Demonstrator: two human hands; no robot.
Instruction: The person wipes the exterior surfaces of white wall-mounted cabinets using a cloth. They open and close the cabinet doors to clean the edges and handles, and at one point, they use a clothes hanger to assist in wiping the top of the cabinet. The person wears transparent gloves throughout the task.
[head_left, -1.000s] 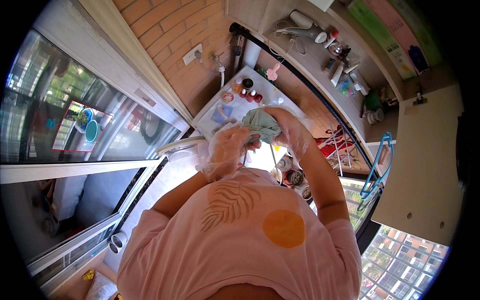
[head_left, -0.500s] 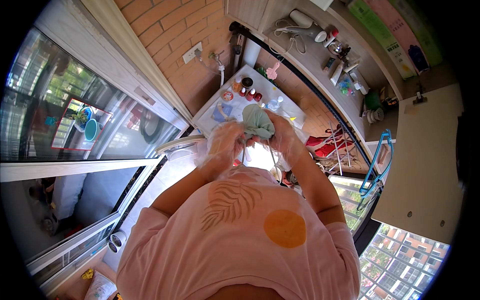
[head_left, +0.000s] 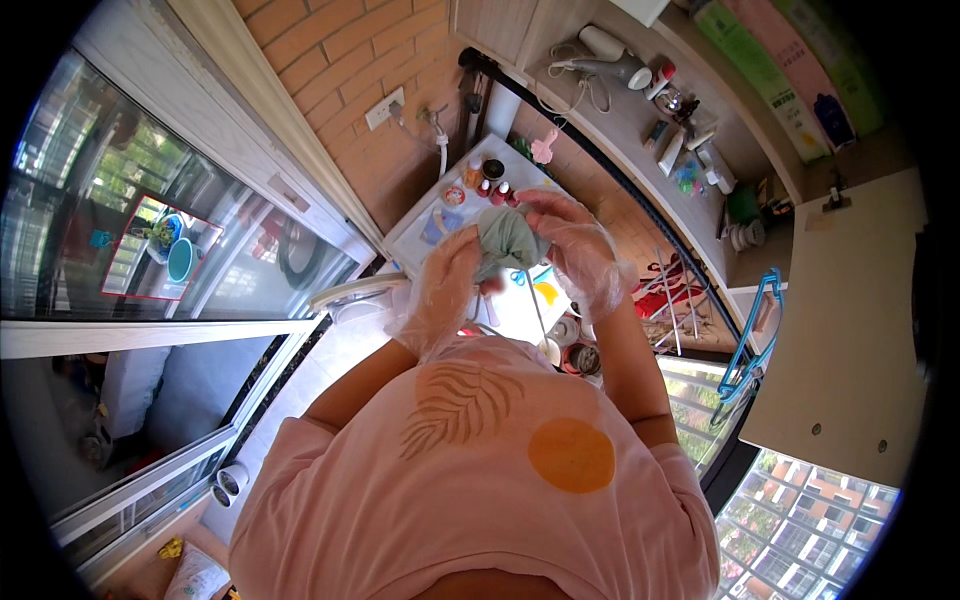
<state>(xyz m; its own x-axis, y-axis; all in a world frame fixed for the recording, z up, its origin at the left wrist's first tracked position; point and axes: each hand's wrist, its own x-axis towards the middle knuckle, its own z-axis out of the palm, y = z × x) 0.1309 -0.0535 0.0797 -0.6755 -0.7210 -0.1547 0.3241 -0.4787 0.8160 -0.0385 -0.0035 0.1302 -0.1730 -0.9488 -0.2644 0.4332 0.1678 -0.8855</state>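
Both hands wear thin clear plastic gloves and are raised in front of my chest. Between them is a bunched pale green cloth [head_left: 508, 240], with thin cords hanging from it toward my shirt. My left hand [head_left: 445, 285] closes on the cloth's left side. At its right edge, my right hand [head_left: 582, 248] has its fingers reaching over the top and grips the rim. The cloth and glove glare hide some fingertips.
Beyond the hands, a white table [head_left: 412, 240] carries small red-capped bottles [head_left: 490, 190] and a dark jar [head_left: 493, 169]. A glazed door [head_left: 200, 180] stands left. On the right are a shelf with a hair dryer [head_left: 625, 72], a cabinet door and blue hangers [head_left: 750, 345].
My right hand has shifted right and turned, its fingers now stretched over the cloth's upper edge. The cloth has dropped slightly and looks wider. A yellow patch and scissors on the table now show below.
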